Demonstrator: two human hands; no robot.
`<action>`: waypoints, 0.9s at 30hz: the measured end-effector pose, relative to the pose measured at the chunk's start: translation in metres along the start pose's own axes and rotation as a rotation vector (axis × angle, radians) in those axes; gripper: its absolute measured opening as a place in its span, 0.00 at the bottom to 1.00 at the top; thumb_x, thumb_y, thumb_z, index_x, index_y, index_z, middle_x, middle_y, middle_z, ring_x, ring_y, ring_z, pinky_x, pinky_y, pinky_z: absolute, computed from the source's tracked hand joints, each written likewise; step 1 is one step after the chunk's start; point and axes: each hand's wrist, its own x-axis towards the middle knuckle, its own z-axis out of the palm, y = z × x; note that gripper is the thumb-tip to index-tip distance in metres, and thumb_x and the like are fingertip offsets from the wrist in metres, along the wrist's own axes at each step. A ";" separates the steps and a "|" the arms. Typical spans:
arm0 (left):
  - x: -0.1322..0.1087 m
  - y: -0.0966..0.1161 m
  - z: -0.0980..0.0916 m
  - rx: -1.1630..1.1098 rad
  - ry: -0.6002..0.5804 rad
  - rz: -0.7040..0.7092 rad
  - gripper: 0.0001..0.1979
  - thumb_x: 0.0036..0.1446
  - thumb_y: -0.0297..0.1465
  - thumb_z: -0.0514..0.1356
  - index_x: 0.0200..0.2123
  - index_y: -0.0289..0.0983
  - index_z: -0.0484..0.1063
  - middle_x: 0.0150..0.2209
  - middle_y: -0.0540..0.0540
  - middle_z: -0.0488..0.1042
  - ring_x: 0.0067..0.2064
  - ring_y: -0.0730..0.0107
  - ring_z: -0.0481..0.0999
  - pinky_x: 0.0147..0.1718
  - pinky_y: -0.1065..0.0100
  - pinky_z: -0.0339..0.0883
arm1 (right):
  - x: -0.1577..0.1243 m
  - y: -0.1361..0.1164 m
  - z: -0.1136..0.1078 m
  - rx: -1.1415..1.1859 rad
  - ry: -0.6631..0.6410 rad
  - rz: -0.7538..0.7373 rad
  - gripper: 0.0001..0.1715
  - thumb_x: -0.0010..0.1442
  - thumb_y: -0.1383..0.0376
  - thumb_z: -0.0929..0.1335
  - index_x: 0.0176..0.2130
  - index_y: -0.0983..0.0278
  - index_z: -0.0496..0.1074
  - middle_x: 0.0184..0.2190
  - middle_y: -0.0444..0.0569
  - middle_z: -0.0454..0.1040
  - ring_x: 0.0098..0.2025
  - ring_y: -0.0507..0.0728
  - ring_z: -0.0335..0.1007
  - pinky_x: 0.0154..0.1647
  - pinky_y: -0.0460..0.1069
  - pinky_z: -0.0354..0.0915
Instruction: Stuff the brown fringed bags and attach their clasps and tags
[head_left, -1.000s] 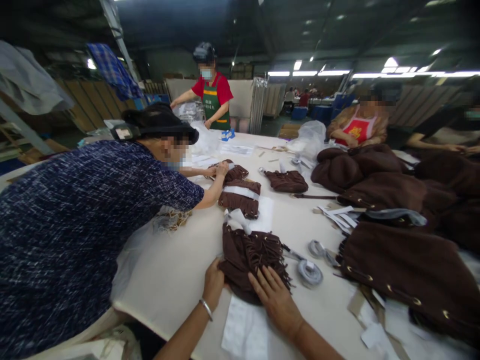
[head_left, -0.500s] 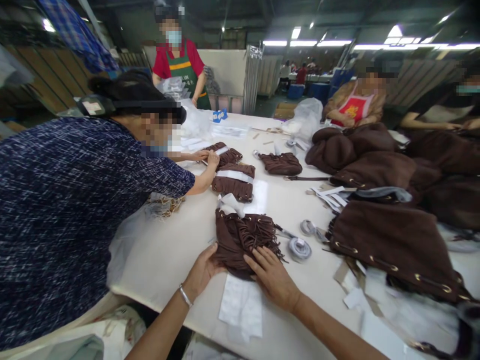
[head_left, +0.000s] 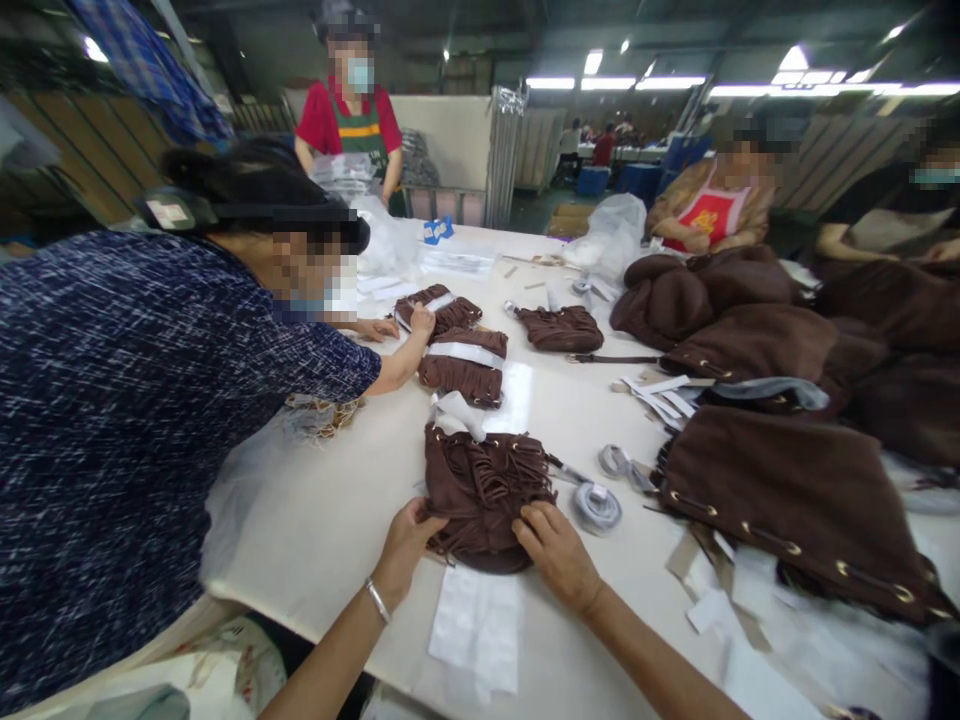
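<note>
A dark brown fringed handbag lies on the table right in front of me, white tissue paper sticking out of its top. My left hand pinches its lower left edge between thumb and fingers. At the lower right side, my right hand has its fingers curled onto the leather and fringe. Beneath the bag and toward me lies a white sheet. A wrapped strap coil rests just right of the bag, joined to it by a short dark strap piece.
A co-worker leans in from the left, hands at a banded brown bag. Another banded bag lies nearer. Large brown bags pile up on the right among paper scraps. Other people stand or sit beyond the table.
My left thumb has moved up onto the bag's edge, and my right fingers have curled from lying flat. The fringe is spread more to the sides. The co-worker's far hand has drawn back left.
</note>
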 end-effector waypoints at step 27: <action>0.013 -0.020 0.003 0.294 0.253 0.170 0.09 0.49 0.34 0.64 0.34 0.38 0.72 0.30 0.49 0.76 0.32 0.65 0.72 0.31 0.70 0.62 | 0.225 -0.011 0.098 0.163 -0.263 0.558 0.13 0.66 0.59 0.61 0.43 0.66 0.65 0.32 0.52 0.75 0.35 0.58 0.72 0.36 0.49 0.60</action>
